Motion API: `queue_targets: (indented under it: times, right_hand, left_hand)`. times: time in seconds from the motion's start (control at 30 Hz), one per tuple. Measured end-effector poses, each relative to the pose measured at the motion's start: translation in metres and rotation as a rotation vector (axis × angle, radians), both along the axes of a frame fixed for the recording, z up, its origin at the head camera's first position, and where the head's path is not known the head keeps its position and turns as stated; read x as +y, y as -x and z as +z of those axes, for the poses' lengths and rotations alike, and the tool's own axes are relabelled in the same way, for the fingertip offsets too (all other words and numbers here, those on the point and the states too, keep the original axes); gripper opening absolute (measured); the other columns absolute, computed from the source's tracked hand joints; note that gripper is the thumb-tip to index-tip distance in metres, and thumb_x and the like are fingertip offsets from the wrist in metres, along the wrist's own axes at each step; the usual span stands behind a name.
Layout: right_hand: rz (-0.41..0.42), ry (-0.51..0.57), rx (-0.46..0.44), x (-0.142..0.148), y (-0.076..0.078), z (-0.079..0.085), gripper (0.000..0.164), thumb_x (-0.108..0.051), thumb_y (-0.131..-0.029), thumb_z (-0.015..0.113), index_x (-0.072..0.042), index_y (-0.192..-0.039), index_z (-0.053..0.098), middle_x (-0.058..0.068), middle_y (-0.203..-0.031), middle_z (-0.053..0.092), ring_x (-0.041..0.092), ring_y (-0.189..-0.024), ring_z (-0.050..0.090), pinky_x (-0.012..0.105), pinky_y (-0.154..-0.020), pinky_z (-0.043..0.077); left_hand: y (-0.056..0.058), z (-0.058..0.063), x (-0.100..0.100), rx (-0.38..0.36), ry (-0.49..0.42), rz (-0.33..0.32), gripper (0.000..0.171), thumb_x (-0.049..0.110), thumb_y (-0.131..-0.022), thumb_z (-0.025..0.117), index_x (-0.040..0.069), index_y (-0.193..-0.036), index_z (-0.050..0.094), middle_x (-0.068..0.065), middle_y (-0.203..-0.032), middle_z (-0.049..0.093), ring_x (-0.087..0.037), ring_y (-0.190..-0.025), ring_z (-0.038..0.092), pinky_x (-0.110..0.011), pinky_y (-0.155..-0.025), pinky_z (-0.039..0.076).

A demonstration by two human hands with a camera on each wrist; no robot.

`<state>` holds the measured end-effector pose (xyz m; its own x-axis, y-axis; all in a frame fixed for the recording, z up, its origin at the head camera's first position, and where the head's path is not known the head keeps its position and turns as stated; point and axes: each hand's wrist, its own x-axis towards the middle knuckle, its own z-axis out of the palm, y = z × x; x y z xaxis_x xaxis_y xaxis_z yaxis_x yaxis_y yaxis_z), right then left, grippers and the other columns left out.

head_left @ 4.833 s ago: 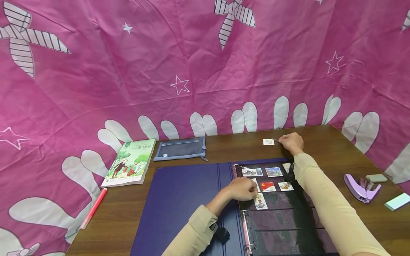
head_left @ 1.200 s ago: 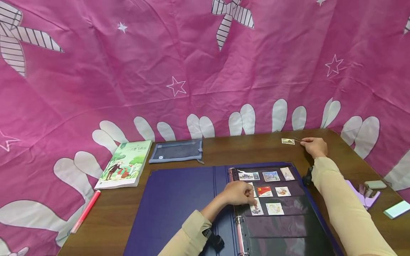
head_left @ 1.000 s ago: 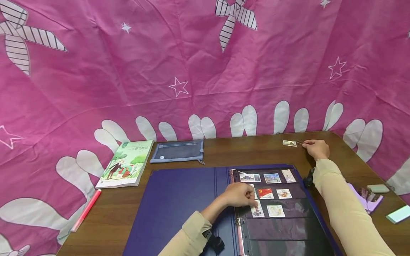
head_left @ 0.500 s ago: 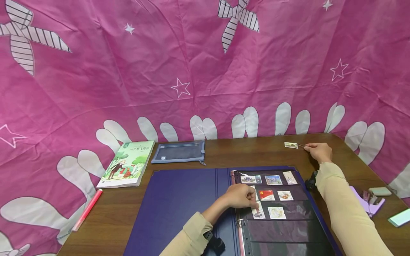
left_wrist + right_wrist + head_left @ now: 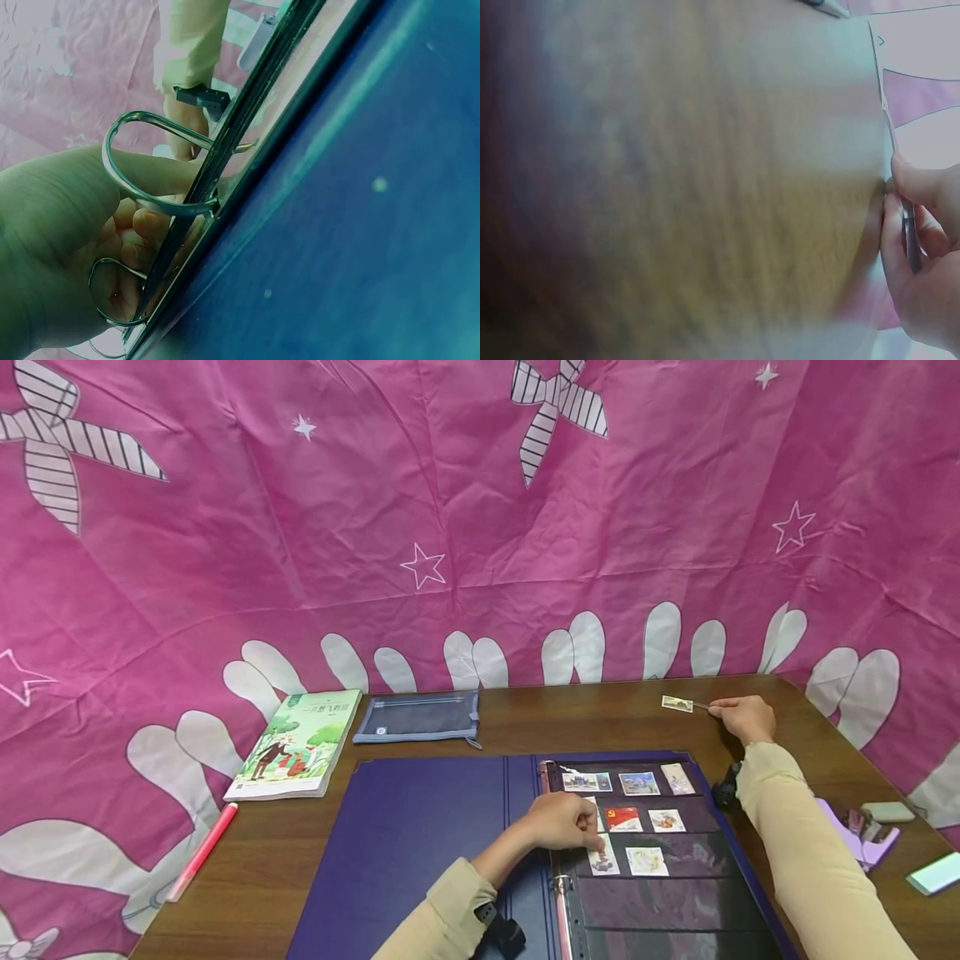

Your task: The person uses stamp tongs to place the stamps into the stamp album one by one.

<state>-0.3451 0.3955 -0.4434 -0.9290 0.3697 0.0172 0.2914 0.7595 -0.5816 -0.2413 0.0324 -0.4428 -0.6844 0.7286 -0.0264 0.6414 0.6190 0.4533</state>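
My right hand (image 5: 744, 720) pinches slim metal tweezers (image 5: 910, 244) at the back right of the table. Their tips meet the right end of a small green-and-yellow stamp (image 5: 677, 703) in the head view. My left hand (image 5: 561, 820) rests on the black page (image 5: 667, 902) of an opened stamp album (image 5: 420, 843), fingers bent and relaxed. Its fingertips touch the top of a figure stamp (image 5: 603, 857) in the third row. Beside that sits a pale stamp (image 5: 647, 861). The left wrist view shows the thumb side of that hand behind a metal binder ring (image 5: 154, 202).
A green picture book (image 5: 296, 743), a blue-grey zip pouch (image 5: 418, 717) and a red marker (image 5: 202, 853) lie to the left. At the right are a purple stapler-like tool (image 5: 858, 839), a grey-green block (image 5: 888, 812) and a pale green eraser-like block (image 5: 936, 873).
A pale stamp now sits in the third row of the page. My right hand has shifted right to another stamp, which now tilts slightly. My left hand has stayed on the page.
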Motion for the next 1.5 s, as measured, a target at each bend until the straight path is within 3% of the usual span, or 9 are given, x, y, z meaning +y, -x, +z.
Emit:
queue_targets:
  times: [0.27,0.43,0.57,0.7,0.9,1.0,1.1,1.33,1.5]
  right_hand:
    - [-0.021,-0.060,-0.011,0.007,-0.013,-0.008,0.034,-0.033,-0.090,0.056,-0.007,-0.108,0.067,0.027,-0.124,0.054,0.049,-0.106,0.051,0.042,-0.069,0.041]
    - [-0.019,-0.022,-0.017,0.011,-0.021,-0.013,0.036,-0.035,-0.090,0.055,-0.007,-0.108,0.067,0.027,-0.125,0.053,0.049,-0.107,0.050,0.045,-0.072,0.041]
    - [-0.022,-0.001,0.028,0.007,-0.022,-0.010,0.037,-0.035,-0.091,0.054,-0.006,-0.109,0.067,0.025,-0.125,0.055,0.048,-0.108,0.050,0.047,-0.075,0.041]
    - [0.011,-0.023,0.116,-0.007,-0.016,0.007,0.035,-0.033,-0.091,0.055,-0.006,-0.110,0.067,0.022,-0.121,0.059,0.047,-0.107,0.052,0.048,-0.076,0.042]
    - [0.133,-0.120,0.266,-0.029,-0.021,0.052,0.030,-0.029,-0.089,0.060,-0.005,-0.106,0.069,0.021,-0.112,0.064,0.043,-0.097,0.060,0.047,-0.072,0.044]
    - [0.223,-0.151,0.291,-0.038,-0.035,0.069,0.027,-0.027,-0.088,0.061,-0.006,-0.102,0.071,0.019,-0.109,0.067,0.040,-0.092,0.062,0.044,-0.070,0.044]
    - [0.314,-0.174,0.257,-0.044,-0.057,0.070,0.024,-0.027,-0.087,0.062,-0.008,-0.099,0.073,0.017,-0.105,0.069,0.036,-0.088,0.064,0.039,-0.067,0.044]
    - [0.421,-0.158,0.101,-0.046,-0.113,0.035,0.018,-0.026,-0.083,0.067,-0.012,-0.092,0.075,0.008,-0.092,0.072,0.028,-0.087,0.065,0.031,-0.066,0.044]
    - [0.438,-0.165,0.065,-0.045,-0.142,0.019,0.016,-0.027,-0.081,0.069,-0.014,-0.089,0.075,0.003,-0.088,0.072,0.021,-0.082,0.064,0.030,-0.064,0.042]
  left_hand:
    - [-0.006,-0.004,0.003,-0.012,0.006,-0.016,0.019,0.038,-0.078,0.070,0.022,-0.069,0.063,0.017,-0.051,0.039,0.004,-0.048,0.033,-0.016,-0.049,0.026]
    - [-0.009,-0.007,0.006,-0.023,0.008,-0.031,0.020,0.037,-0.078,0.070,0.022,-0.068,0.063,0.018,-0.052,0.041,0.004,-0.049,0.034,-0.016,-0.049,0.027]
    - [-0.010,-0.009,0.008,-0.024,0.003,-0.044,0.020,0.037,-0.078,0.070,0.021,-0.068,0.063,0.019,-0.054,0.044,0.005,-0.050,0.036,-0.016,-0.050,0.030]
    - [-0.008,-0.008,0.008,-0.015,-0.006,-0.044,0.019,0.036,-0.078,0.070,0.021,-0.068,0.063,0.018,-0.053,0.042,0.005,-0.050,0.034,-0.016,-0.049,0.028]
    - [0.001,-0.004,0.009,0.009,-0.026,-0.053,0.016,0.035,-0.078,0.069,0.023,-0.070,0.064,0.018,-0.054,0.041,0.006,-0.052,0.034,-0.015,-0.048,0.027]
    - [0.005,-0.002,0.010,0.012,-0.045,-0.054,0.015,0.033,-0.079,0.069,0.022,-0.070,0.063,0.016,-0.054,0.041,0.005,-0.051,0.034,-0.015,-0.048,0.025]
    - [0.007,-0.002,0.009,0.008,-0.055,-0.046,0.013,0.030,-0.079,0.068,0.022,-0.071,0.063,0.016,-0.054,0.040,0.004,-0.052,0.034,-0.016,-0.048,0.025]
    - [0.005,-0.001,0.006,-0.010,-0.052,-0.032,0.012,0.029,-0.078,0.069,0.022,-0.072,0.063,0.016,-0.055,0.039,0.003,-0.053,0.036,-0.017,-0.050,0.026]
    - [0.002,-0.001,0.004,-0.012,-0.064,-0.054,0.010,0.027,-0.078,0.068,0.021,-0.072,0.062,0.016,-0.055,0.040,0.003,-0.053,0.035,-0.017,-0.050,0.025]
